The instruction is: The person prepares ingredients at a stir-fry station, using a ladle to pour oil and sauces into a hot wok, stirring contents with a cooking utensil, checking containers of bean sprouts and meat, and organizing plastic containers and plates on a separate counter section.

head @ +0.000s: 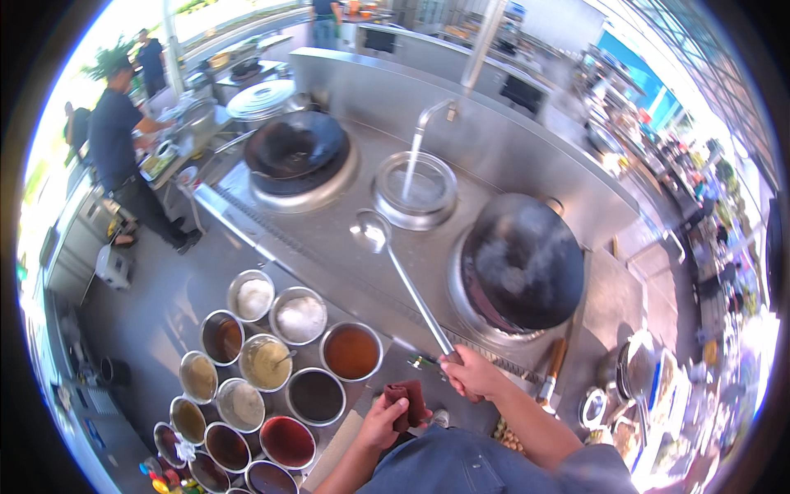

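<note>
My right hand (474,373) grips the wooden handle end of a long steel wok ladle (416,290). The ladle's bowl reaches up and left over the steel range top (345,238), short of the round water basin. Close to my waist, my left hand (386,420) holds a folded dark red cloth (407,401). A black wok (521,259) gives off steam on the right burner, tilted so that its inside shows. Another black wok (296,148) rests on the left burner. Water runs from a curved faucet (426,117) into the round basin (415,185) between the woks.
To my left stand several steel pots of seasonings, including white powder (301,316), red-brown liquid (352,352) and dark sauce (315,397). A wooden-handled tool (555,361) leans at the right edge. A strainer (636,370) lies farther right. A person (120,129) works at a table, upper left.
</note>
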A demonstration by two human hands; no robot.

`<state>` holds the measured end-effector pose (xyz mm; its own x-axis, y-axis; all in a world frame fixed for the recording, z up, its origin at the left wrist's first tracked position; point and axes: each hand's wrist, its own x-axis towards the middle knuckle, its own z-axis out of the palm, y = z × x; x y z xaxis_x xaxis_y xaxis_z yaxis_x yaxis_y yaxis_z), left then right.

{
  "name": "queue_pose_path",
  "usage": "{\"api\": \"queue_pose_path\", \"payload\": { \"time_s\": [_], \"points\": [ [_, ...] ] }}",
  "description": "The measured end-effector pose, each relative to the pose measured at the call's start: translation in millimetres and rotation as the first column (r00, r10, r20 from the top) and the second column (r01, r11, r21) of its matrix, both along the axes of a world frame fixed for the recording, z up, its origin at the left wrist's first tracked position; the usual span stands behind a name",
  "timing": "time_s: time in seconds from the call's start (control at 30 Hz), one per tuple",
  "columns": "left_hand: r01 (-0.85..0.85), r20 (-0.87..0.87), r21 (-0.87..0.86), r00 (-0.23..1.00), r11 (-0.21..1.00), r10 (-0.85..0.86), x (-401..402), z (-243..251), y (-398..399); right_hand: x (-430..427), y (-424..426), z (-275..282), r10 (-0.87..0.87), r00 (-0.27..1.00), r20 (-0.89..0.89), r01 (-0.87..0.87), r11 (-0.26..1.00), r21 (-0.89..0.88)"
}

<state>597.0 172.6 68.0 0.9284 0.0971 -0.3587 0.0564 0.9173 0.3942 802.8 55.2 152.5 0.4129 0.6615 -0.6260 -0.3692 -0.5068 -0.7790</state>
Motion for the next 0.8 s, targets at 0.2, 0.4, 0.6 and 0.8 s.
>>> {"api": "queue_pose_path", "payload": {
  "time_s": [0.2,0.4,0.6,0.8],
  "points": [
    [0.133,-0.153,0.106,0.981,0.985,-0.116,55,-20,-26,5,-64,29,-0.212,0.956,-0.201,0.239,0.963,0.122],
    [0.237,-0.195,0.118,0.958,0.964,-0.211,100,-20,-68,50,-181,6,-0.471,0.861,0.194,0.49,0.869,-0.063],
    [0.258,-0.246,0.202,0.947,0.945,-0.206,130,-6,-115,118,-234,-71,-0.573,0.814,0.099,0.581,0.796,-0.172],
    [0.219,-0.435,0.35,0.899,0.911,-0.049,189,-26,-132,121,-179,-18,-0.379,0.612,-0.694,0.689,0.687,0.232]
  ]
}}
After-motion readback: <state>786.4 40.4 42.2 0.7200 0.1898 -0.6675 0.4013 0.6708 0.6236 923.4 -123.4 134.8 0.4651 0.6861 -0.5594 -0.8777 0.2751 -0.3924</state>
